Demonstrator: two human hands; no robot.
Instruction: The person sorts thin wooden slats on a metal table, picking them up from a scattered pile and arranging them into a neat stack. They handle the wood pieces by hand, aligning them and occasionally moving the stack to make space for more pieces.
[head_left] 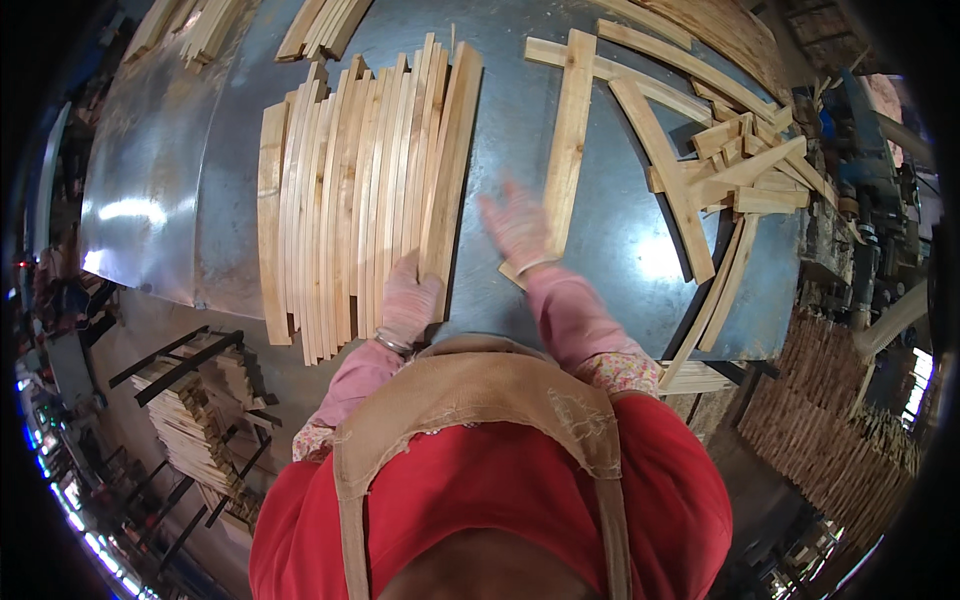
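Note:
A row of wooden slats (335,200) stands packed side by side on the metal table. At its right end a wider wooden slat (452,180) leans at a slight angle. My left hand (408,305), in a thin pale glove, grips the near end of that slat, its fingertips against the row. My right hand (515,225), gloved too and blurred by motion, hovers over bare metal with fingers apart and nothing in them. Just right of it lies a single long slat (570,140), its far end across another slat (620,72).
Loose slats and short offcuts (750,165) pile up at the table's right side. More slat bundles (325,25) lie along the far edge. Below the table on the left, a dark metal rack (180,365) carries stacked wood. A large wood stack (830,400) stands right.

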